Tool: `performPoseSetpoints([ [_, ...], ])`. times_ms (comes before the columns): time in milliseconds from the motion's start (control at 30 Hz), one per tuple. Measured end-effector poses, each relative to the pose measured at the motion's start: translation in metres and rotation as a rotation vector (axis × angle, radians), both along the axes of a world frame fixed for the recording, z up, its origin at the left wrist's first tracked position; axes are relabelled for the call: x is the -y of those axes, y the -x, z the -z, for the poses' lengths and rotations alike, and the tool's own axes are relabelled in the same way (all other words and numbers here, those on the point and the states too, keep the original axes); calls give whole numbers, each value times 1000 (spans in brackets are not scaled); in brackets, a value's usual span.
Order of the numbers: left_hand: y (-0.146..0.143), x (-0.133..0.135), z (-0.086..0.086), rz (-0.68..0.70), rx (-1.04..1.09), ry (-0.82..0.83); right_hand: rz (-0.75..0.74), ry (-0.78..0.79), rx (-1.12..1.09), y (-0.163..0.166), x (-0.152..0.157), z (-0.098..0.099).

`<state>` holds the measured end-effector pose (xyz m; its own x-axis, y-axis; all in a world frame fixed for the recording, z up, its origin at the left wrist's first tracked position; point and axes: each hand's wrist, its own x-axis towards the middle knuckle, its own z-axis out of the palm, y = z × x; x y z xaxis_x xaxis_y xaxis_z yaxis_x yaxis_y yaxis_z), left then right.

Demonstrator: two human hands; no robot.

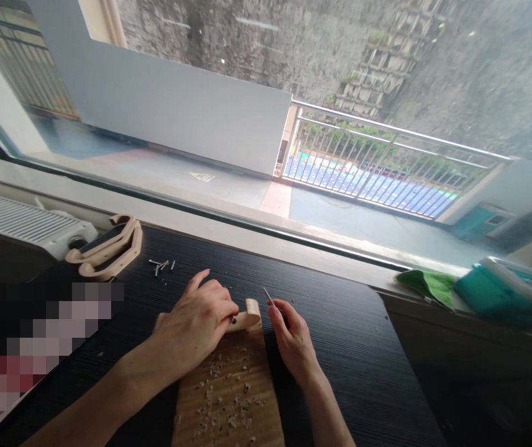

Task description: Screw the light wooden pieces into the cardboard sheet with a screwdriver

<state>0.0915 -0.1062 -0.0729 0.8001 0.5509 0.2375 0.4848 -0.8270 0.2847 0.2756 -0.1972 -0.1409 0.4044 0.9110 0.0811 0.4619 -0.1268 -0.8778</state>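
Observation:
A pale wooden hook (pixel 249 315) with a curled end lies across the far end of a wooden board (pixel 228 397). My left hand (pixel 203 316) is closed over the hook, its fingers hiding most of that piece. By the fingertips shows a small dark round spot, either a hole or a screw head; I cannot tell which. To the right of the board, my right hand (pixel 291 335) pinches a thin metal rod (pixel 269 297) whose end points up and away. Holes and wood chips cover the board's face.
Several loose screws (pixel 161 267) are scattered on the black table (pixel 340 329). Behind them, more curved wooden hooks (pixel 112 248) lie near a white radiator (pixel 28 217). A green cloth (pixel 428 285) and a teal container (pixel 508 292) rest on the window sill at right.

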Motion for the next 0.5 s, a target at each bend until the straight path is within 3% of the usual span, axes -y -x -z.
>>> performPoseSetpoints([
  [500,-10,6,7,-17,4,40,1,5,11,1,2,-5],
])
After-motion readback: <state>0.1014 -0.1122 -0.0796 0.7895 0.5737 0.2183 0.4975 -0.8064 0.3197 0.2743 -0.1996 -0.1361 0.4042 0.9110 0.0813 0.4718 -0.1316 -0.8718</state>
